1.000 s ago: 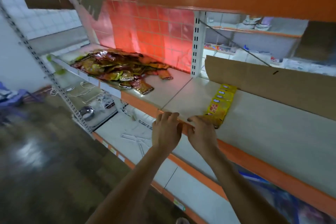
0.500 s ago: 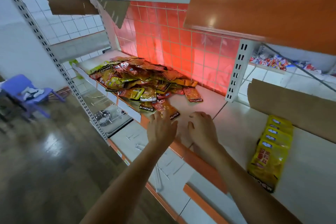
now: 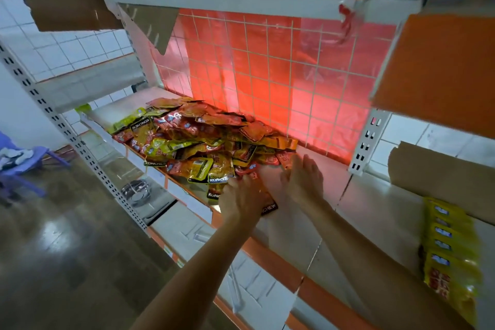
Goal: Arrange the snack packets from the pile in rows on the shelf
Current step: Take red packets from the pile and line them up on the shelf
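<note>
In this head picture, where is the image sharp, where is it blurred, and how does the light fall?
Head view, centre: a red glow colours the tiled wall behind the pile, whose print reads sharp; head view, right edge: the yellow packet row is smeared by blur; head view, left: the shelf upright bows from lens distortion, and the floor shows glare.

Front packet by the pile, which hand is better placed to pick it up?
Left. The left hand rests on that packet; the right hand lies beside it, fingers toward the pile.
</note>
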A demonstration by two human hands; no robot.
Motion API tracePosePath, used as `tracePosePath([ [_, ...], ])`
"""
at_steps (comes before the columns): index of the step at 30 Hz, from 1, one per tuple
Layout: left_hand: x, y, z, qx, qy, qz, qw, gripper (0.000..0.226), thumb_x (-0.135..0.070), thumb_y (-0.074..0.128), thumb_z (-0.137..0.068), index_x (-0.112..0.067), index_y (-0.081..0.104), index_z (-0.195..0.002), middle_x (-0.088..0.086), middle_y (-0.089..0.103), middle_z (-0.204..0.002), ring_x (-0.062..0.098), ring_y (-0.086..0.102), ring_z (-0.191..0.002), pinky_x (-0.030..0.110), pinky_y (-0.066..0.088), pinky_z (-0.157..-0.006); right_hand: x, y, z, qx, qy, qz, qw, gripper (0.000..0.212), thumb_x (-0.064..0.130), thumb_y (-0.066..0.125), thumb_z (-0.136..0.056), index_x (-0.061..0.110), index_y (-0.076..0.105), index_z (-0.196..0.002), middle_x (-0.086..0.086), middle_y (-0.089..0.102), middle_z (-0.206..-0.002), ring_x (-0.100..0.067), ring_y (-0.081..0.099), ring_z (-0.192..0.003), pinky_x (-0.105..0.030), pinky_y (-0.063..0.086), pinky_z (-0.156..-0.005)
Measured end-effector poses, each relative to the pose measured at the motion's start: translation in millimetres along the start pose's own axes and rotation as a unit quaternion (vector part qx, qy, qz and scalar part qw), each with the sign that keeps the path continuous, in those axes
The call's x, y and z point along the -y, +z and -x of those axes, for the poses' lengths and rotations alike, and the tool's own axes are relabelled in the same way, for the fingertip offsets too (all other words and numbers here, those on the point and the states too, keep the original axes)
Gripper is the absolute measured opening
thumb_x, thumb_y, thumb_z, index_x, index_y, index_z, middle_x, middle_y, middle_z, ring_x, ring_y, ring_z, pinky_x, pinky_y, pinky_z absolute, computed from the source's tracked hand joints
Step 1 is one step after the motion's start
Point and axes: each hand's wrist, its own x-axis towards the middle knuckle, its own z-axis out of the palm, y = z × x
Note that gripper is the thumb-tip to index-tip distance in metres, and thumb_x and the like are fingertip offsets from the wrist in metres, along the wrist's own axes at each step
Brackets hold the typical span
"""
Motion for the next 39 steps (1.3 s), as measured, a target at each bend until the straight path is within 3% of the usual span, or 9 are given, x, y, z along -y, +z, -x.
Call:
tracePosePath([
  [4,3,-4,-9,0.029,0.032,0.079,0.996,0.060,-0.035,0.054,-0.094,-0.009,0.024,-0.139,0.016,0.044,-0.130,0.035,0.058,-0.112,0.037,0.049,-0.087,-3,13,-7,-0.010,0.050,0.041,0.998,0.055,0.043,0.044,-0.094,0.014,0.034,-0.140,-0.014,0.047,-0.134,-0.034,0.040,-0.124,-0.044,0.035,-0.100],
  [10,1,7,-17,0.053,0.039,0.205,0.977,0.075,-0.022,0.059,-0.093,-0.011,0.009,-0.148,0.021,0.041,-0.134,0.040,0.052,-0.116,0.043,0.045,-0.093,6,-3,12,-0.005,0.016,0.107,0.994,0.040,0.013,0.042,-0.093,0.013,0.040,-0.133,-0.015,0.057,-0.119,-0.035,0.051,-0.108,-0.040,0.044,-0.085],
  [15,-4,16,-22,0.023,0.066,0.329,0.942,0.052,-0.027,0.070,-0.084,-0.008,0.052,-0.128,0.017,0.066,-0.109,0.034,0.063,-0.100,0.035,0.047,-0.080,1,-32,35,-0.015,0.105,-0.070,0.992,0.032,0.029,0.054,-0.088,0.010,0.053,-0.113,-0.011,0.065,-0.103,-0.032,0.062,-0.091,-0.028,0.043,-0.067],
  [19,-12,14,-17,0.041,0.073,0.405,0.910,0.010,-0.023,0.065,-0.087,-0.013,0.064,-0.083,-0.003,0.059,-0.066,0.013,0.056,-0.061,0.014,0.037,-0.050,-10,-33,57,-0.055,0.200,-0.230,0.951,0.024,0.031,0.056,-0.086,0.013,0.064,-0.100,-0.007,0.068,-0.093,-0.023,0.064,-0.084,-0.029,0.050,-0.066],
  [23,-27,24,-13,0.107,0.076,0.453,0.882,0.018,-0.029,0.062,-0.089,-0.011,0.065,-0.092,0.001,0.067,-0.084,0.018,0.061,-0.079,0.026,0.045,-0.066,-21,-34,81,-0.107,0.263,-0.398,0.872,0.009,0.019,0.059,-0.087,0.016,0.066,-0.081,-0.008,0.067,-0.083,-0.017,0.066,-0.072,-0.031,0.057,-0.063],
  [27,-43,25,-1,0.167,0.104,0.494,0.847,0.009,-0.025,0.058,-0.092,-0.019,0.065,-0.094,-0.008,0.065,-0.084,0.003,0.058,-0.075,0.017,0.043,-0.064,-33,-49,105,-0.134,0.276,-0.499,0.811,0.011,0.002,0.060,-0.085,0.008,0.066,-0.090,-0.014,0.069,-0.090,-0.025,0.069,-0.079,-0.037,0.058,-0.066],
  [30,-60,23,16,0.219,0.099,0.543,0.805,0.007,-0.023,0.066,-0.086,-0.020,0.070,-0.092,-0.003,0.072,-0.093,0.015,0.066,-0.087,0.037,0.053,-0.087,-45,-61,125,-0.136,0.256,-0.545,0.787,0.029,-0.010,0.058,-0.079,0.006,0.068,-0.100,-0.014,0.072,-0.094,-0.031,0.070,-0.087,-0.047,0.058,-0.077],
  [33,-77,19,40,0.269,0.105,0.561,0.776,0.002,-0.021,0.069,-0.084,-0.023,0.069,-0.085,0.000,0.073,-0.094,0.020,0.069,-0.090,0.044,0.054,-0.090,-56,-77,147,-0.169,0.243,-0.550,0.781,0.035,-0.013,0.056,-0.076,0.013,0.070,-0.095,-0.007,0.073,-0.088,-0.030,0.070,-0.087,-0.047,0.058,-0.076],
  [39,-121,13,97,0.304,0.151,0.559,0.757,0.016,-0.007,0.064,-0.084,-0.022,0.070,-0.082,0.002,0.073,-0.089,0.020,0.068,-0.086,0.031,0.054,-0.078,-86,-110,200,-0.279,0.254,-0.590,0.713,0.025,0.000,0.058,-0.084,0.019,0.058,-0.099,0.000,0.065,-0.081,-0.008,0.066,-0.062,-0.021,0.050,-0.046],
])
